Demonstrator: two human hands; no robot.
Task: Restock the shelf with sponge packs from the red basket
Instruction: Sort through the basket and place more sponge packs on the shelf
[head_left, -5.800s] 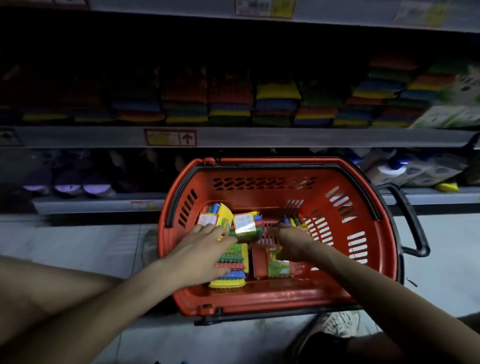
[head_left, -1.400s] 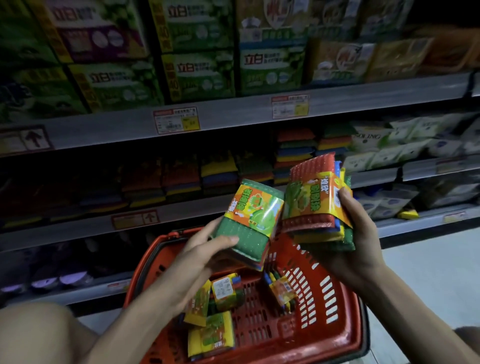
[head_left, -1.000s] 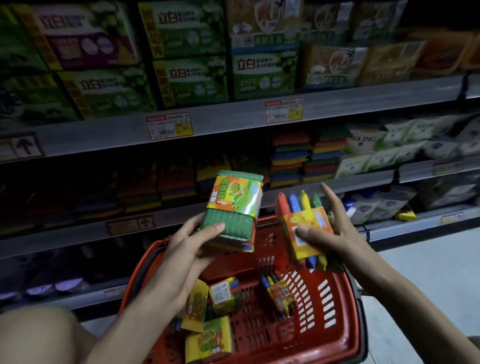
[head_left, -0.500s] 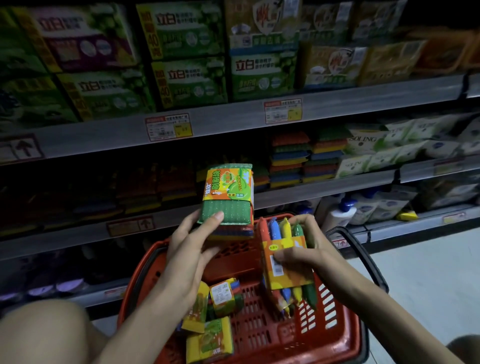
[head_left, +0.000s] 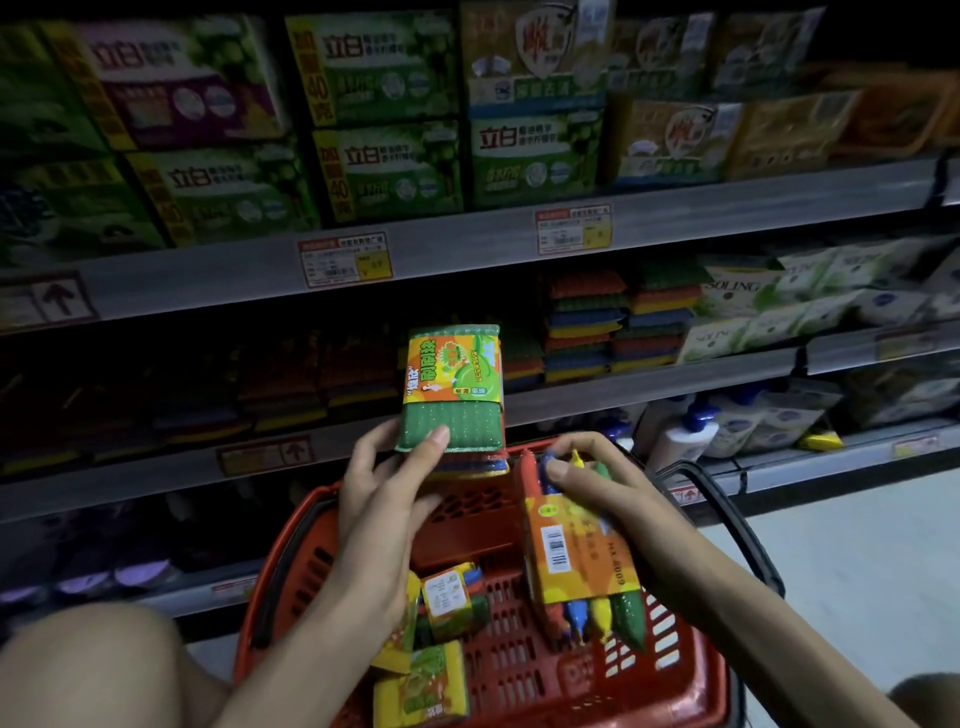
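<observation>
Your left hand (head_left: 382, 483) pinches a green-faced sponge pack (head_left: 452, 395) at centre frame, raised before the sponge shelf (head_left: 649, 387); your right hand (head_left: 608, 483) clamps a second pack (head_left: 576, 551) over the red basket (head_left: 519, 525). You look mid-carry: next, slide the raised pack into the dim middle-shelf row.

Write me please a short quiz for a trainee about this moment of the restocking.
1. True or false: the left hand holds a sponge pack with its green face toward the camera.
2. Relative to the red basket, the right hand holds the second pack: A over its opening; B beneath it; C far to its left.
3. Which hand's pack shows a barcode?
Key: 1 true; 2 A; 3 right.
</observation>
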